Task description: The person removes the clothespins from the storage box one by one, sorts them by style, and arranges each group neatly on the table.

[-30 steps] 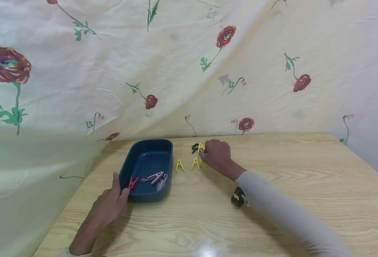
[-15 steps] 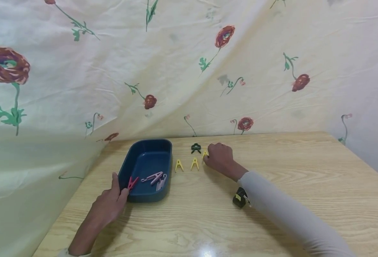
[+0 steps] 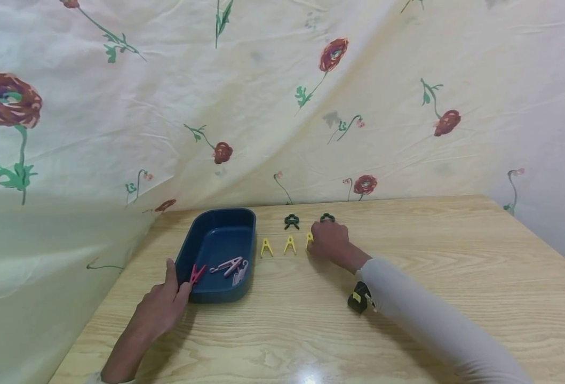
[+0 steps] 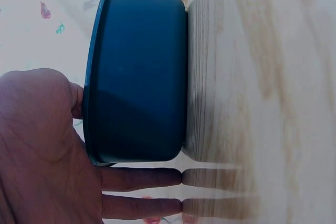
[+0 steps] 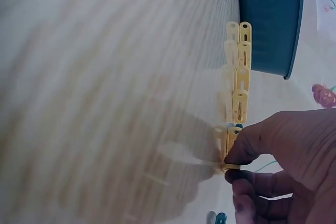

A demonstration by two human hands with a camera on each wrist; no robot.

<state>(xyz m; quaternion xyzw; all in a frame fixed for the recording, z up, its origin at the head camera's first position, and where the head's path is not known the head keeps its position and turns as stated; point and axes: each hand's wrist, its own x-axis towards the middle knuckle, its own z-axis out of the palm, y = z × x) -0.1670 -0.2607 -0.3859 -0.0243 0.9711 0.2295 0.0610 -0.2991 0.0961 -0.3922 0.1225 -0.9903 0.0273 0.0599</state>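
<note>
My left hand point(image 3: 159, 306) holds the near left corner of a dark blue plastic tub point(image 3: 222, 297). Its thumb lies over the rim, and in the left wrist view two straight fingers point(image 4: 142, 179) reach down beside the wall. With thumb and fingertips my right hand point(image 3: 331, 241) pinches a yellow clothespin point(image 3: 309, 240) that stands on the tabletop, partly covered by the hand. Two more yellow clothespins, one nearer the tub point(image 3: 266, 248) and one in the middle point(image 3: 289, 245), stand in line with it. Inside the tub are a red clothespin point(image 3: 197, 273) and pale pink clothespins point(image 3: 228, 264).
Behind the yellow row sits a dark green clip point(image 3: 292, 221); another dark green clip point(image 3: 327, 217) shows just past my right hand. A black wrist camera point(image 3: 358, 298) hangs under the right forearm. Flowered cloth point(image 3: 253, 106) rises behind the wooden table point(image 3: 282, 330).
My right hand has brought the yellow clothespin rightward and nearer, from beside the dark green clip into the yellow row. The left hand and tub have stayed put.
</note>
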